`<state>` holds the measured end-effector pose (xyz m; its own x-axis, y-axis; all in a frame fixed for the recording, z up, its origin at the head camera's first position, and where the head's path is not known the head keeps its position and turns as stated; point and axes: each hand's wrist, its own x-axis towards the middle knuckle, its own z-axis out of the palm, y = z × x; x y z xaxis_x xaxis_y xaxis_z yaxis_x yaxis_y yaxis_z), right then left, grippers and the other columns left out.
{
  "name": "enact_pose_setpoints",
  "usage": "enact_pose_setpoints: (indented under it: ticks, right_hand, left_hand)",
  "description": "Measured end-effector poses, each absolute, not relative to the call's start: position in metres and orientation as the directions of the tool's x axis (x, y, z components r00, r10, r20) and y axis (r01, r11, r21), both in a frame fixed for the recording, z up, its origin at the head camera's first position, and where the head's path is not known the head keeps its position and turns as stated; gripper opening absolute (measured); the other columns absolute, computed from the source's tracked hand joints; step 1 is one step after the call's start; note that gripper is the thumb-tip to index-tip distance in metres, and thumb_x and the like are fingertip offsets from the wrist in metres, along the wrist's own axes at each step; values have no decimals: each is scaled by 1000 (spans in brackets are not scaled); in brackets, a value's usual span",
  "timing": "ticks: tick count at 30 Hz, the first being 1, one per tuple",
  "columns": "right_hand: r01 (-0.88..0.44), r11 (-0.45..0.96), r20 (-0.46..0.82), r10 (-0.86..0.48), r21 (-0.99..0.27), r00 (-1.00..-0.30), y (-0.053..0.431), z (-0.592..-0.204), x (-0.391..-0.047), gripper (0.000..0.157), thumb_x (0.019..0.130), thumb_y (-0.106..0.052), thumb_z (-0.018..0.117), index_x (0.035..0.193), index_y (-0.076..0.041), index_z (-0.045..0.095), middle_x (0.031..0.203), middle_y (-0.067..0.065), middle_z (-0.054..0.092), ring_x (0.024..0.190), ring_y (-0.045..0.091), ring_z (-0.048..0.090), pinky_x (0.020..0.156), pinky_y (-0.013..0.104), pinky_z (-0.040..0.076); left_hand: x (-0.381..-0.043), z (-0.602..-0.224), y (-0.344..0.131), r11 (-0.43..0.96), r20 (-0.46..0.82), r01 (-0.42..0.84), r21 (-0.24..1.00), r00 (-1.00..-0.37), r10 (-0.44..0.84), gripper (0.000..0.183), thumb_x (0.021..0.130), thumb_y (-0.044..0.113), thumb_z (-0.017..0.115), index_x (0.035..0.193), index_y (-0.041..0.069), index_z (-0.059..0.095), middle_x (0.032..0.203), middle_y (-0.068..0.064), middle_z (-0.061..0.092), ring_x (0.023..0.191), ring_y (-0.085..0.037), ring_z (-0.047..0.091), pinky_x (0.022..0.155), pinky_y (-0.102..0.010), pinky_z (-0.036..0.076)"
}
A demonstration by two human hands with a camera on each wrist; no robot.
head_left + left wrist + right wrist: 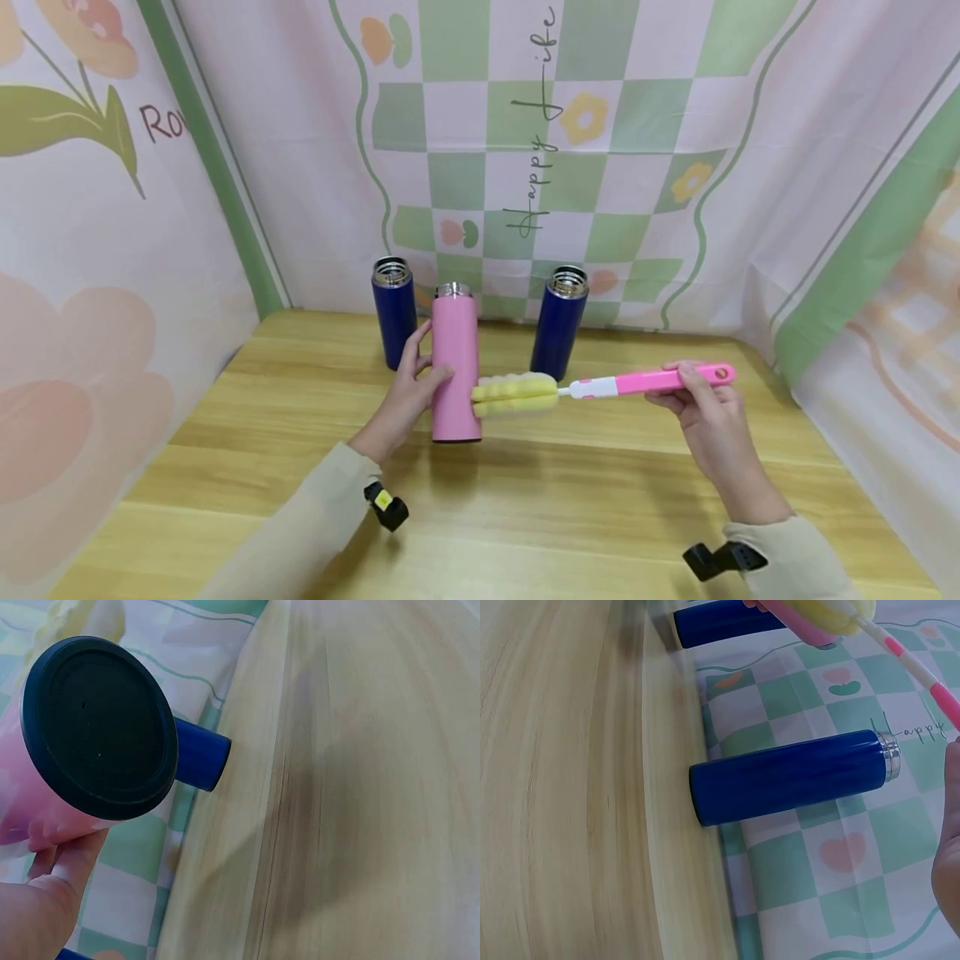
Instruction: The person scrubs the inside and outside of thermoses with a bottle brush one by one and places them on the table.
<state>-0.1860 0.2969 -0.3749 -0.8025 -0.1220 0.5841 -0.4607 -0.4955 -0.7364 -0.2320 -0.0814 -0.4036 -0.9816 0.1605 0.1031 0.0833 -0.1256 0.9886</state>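
Observation:
My left hand (pixel 405 396) grips a pink thermos bottle (pixel 457 358) round its side, with the thumb across the front. The bottle stands nearly upright with its lidless, silvery mouth up. In the left wrist view its dark base (pixel 101 727) shows, raised off the tabletop. My right hand (pixel 712 421) holds a bottle brush (pixel 652 382) by its pink handle, level across the view. The brush's yellow sponge head (pixel 517 395) points left, its tip right at the bottle's lower side.
Behind the left hand stands a dark blue thermos bottle (pixel 395 321). A second blue bottle (pixel 557 329), also lidless, stands farther right, behind the brush. Both are on the wooden table (pixel 510 533), near the patterned cloth (pixel 600 192) hanging at the back.

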Motion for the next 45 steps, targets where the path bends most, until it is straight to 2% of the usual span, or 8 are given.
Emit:
enact_pose_setpoints:
  ticks: [12,18,26,33,38,45]
  right_hand:
    - [-414,-463,536,-169,-784,-827,305,-377,-185,30,107,3,34,106,10,63,97,17,70,90,23,73,80,32,56]
    - [-392,-487,536,-198,-781,-821,305,-378,-186,33,107,4,32,108,9,64,98,18,71,91,24,72,81,33,56]
    - [-400,-450,515,-166,-799,-841,300,-379,-183,32,108,-1,33,111,8,63,98,17,70,91,22,71,82,30,56]
    - [-410,-440,518,-155,-799,-841,299,-377,-184,30,108,-3,34,112,8,62,101,17,69,94,22,70,84,30,56]
    - [-415,-471,541,-166,-778,-825,300,-376,-186,30,108,-2,34,113,7,62,101,17,70,94,21,70,86,32,55]
    - [-450,-479,573,-146,-754,-806,300,-377,-187,33,109,-1,31,115,8,62,104,18,69,95,22,70,87,31,54]
  left_hand:
    - [-232,-398,-81,-219,61,18,976,-979,194,80,95,17,51,159,38,8,142,-21,43,124,-37,52,99,-55,45]
    - [-231,-399,-80,-252,48,-6,968,-978,205,78,95,18,51,158,38,11,143,-20,43,126,-35,50,102,-53,42]
    - [-230,-403,-79,-260,49,-7,965,-977,209,78,98,31,61,159,38,12,147,-19,44,124,-36,53,99,-53,45]
    - [-230,-405,-77,-250,32,-21,968,-978,205,85,93,27,71,156,44,17,142,-18,49,114,-36,61,89,-53,52]
    - [-229,-405,-76,-207,45,0,978,-976,212,85,92,24,72,155,48,20,140,-18,48,111,-35,61,86,-52,53]
    - [-227,-405,-75,-160,53,18,987,-974,221,83,91,23,73,154,48,25,134,-20,47,106,-35,61,82,-51,55]
